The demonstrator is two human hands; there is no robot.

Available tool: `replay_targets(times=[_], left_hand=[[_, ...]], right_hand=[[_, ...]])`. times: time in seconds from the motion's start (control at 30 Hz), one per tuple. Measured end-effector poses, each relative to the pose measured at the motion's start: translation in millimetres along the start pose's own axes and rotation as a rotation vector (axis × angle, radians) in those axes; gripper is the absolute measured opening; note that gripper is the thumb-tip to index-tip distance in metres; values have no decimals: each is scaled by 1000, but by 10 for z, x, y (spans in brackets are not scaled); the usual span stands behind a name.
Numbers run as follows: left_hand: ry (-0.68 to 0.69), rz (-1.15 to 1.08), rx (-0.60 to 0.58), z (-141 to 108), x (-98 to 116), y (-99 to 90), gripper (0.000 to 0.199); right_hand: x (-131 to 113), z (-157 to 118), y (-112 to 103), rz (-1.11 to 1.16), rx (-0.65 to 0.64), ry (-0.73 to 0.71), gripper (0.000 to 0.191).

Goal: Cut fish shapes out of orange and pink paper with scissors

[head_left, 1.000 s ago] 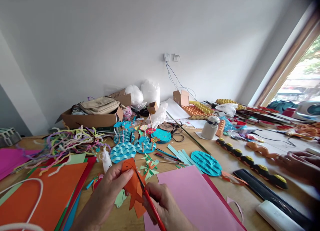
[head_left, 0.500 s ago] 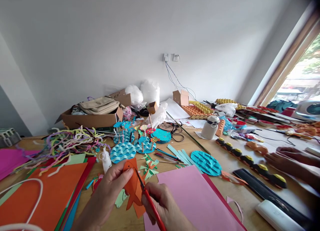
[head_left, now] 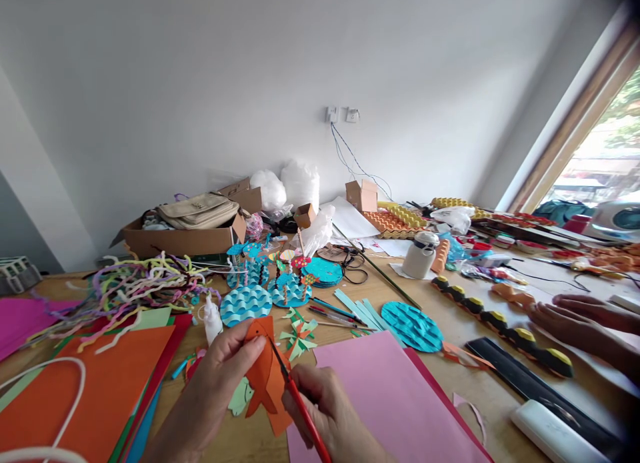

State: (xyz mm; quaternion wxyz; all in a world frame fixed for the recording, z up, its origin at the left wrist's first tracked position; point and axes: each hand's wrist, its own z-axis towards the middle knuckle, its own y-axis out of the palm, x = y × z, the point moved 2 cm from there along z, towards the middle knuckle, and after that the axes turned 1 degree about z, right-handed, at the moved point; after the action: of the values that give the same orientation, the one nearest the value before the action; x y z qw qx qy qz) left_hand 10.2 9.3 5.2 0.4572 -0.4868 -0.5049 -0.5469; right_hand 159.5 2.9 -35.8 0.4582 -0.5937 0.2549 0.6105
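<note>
In my left hand (head_left: pixel 220 373) a piece of orange paper (head_left: pixel 262 376) is pinched between thumb and fingers. A fish outline with an eye is drawn on it, and its tail edge is partly cut free. My right hand (head_left: pixel 325 406) grips red-handled scissors (head_left: pixel 304 409), whose dark blades lie against the paper's right part. A pale green paper fish (head_left: pixel 241 396) rests on the table below the orange paper. Green and orange paper scraps (head_left: pixel 299 336) lie just beyond my hands.
Coloured sheets (head_left: pixel 100 383) are stacked at left, with a glue bottle (head_left: pixel 212 321) behind. Pink paper (head_left: pixel 390 389) lies under my right hand. Blue decorated discs (head_left: pixel 246 305) stand farther back. Another person's hands (head_left: pixel 575 319) rest at right, near a black-and-yellow egg-carton strip (head_left: pixel 500 323).
The fish's tail end has shifted slightly left against the scissors. My hands stay almost in place. The other person's hands have moved slightly.
</note>
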Motion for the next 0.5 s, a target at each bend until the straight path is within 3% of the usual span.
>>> replay_targets(times=[0.5], left_hand=[[24, 68, -1, 0, -19, 22, 21]], right_hand=[[26, 16, 22, 86, -1, 25, 37]])
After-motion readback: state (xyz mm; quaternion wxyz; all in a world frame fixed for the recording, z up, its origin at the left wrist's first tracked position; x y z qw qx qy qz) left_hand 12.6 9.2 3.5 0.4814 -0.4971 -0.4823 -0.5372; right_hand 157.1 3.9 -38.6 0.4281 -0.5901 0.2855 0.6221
